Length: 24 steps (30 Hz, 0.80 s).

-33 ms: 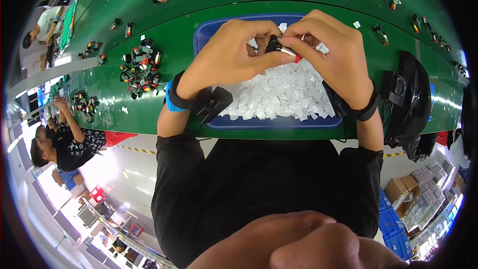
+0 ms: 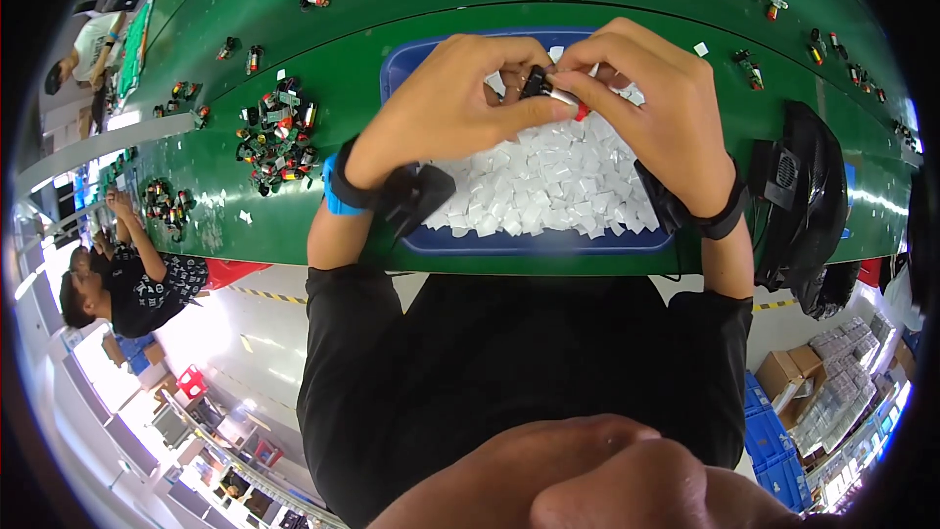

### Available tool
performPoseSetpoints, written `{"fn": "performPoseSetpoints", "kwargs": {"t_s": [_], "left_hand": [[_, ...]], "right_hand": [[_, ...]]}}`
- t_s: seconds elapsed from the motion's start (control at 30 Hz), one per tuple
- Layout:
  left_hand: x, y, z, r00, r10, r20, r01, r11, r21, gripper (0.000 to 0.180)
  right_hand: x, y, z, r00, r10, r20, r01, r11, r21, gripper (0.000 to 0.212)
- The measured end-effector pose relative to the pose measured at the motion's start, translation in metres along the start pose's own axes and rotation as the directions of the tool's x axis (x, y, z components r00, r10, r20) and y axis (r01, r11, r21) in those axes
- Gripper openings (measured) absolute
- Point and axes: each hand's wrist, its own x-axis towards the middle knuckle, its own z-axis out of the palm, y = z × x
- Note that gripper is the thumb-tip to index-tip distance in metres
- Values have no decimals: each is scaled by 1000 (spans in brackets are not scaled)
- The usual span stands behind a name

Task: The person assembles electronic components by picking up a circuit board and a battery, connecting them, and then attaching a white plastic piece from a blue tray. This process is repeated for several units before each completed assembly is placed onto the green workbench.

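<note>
Above a blue tray full of small white square pieces, my two hands meet at a small electronic assembly. It has a black part and a red-and-white cylinder that looks like a battery cell. My left hand is closed round it, thumb along the cylinder and fingers behind the black part. From the right, my right hand pinches at its upper end with thumb and forefinger. Those fingertips partly hide the assembly, so I cannot tell whether a white piece is between them.
A pile of similar assemblies lies left of the tray on the green table. More are scattered along the far side. At the right sit a black bag and a black device. A co-worker works at the far left.
My left hand has shifted very slightly, and its thumb lies a little farther left on the cylinder. Everything else looks the same.
</note>
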Motion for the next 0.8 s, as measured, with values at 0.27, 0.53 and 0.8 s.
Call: {"fn": "performPoseSetpoints", "kwargs": {"t_s": [0.27, 0.53, 0.8], "left_hand": [[62, -114, -127, 918, -391, -60, 394, 893, 218, 35], [120, -154, -104, 871, 427, -241, -4, 498, 867, 46], [126, -129, -96, 997, 7, -75, 23, 920, 391, 25]], "right_hand": [[0, -7, -3, 997, -68, -40, 69, 997, 25, 15], [-5, -7, -3, 996, -92, 9, 92, 996, -21, 15], [1, 2, -12, 992, 24, -122, -37, 993, -109, 23]]}}
